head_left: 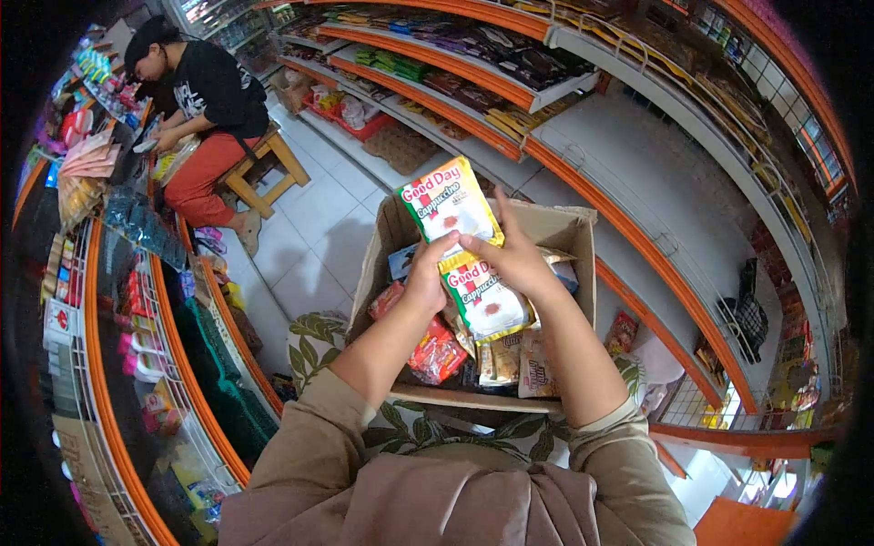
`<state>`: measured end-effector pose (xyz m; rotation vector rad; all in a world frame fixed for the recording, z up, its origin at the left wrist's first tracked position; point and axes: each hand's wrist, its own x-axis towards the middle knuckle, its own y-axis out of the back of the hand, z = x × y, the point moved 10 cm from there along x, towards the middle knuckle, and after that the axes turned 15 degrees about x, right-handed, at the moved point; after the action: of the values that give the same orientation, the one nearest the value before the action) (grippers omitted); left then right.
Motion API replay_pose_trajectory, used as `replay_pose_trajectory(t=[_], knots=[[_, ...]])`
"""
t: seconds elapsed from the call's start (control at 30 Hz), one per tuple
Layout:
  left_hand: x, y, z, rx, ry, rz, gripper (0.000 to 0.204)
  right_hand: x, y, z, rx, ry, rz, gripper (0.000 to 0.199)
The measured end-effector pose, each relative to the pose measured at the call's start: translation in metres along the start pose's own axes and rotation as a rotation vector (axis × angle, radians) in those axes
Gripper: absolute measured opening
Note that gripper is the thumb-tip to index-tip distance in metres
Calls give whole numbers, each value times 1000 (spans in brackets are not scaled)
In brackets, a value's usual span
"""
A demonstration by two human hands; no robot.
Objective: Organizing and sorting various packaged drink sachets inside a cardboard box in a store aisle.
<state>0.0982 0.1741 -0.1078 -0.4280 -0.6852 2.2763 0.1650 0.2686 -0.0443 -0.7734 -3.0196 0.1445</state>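
The shop aisle ran between long orange-edged white shelves (637,164), some stacked with dark packets and some bare, over a white tiled floor (314,227). An open brown cardboard box (569,232) stood in front of the person, partly filled with small snack and drink sachets in red, beige and blue (437,350). Above the box, both hands held a strip of joined white, green and yellow sachets (460,246) upright, its top sachet rising over the fingers and a second one hanging below toward the box. The left hand (426,278) was closed on the strip's left edge where the two sachets met. The right hand (514,255) gripped it from the right, fingers spread behind the top sachet and thumb on the front. A leaf-patterned green and cream cloth (319,341) lay under the box. Further down the aisle, another person in a black top and red trousers (205,118) sat on a wooden stool (269,164), hands near goods on the left-hand shelves.
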Motion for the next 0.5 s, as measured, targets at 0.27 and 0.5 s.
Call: replay_pose_trajectory(t=[0.27,0.5], knots=[[-21,0,37,257,-232,198,47,-9,-18,14,179,-114,-81,57],[-21,-45,18,357,-299,-133,66,-8,33,-30,387,-190,-33,45]])
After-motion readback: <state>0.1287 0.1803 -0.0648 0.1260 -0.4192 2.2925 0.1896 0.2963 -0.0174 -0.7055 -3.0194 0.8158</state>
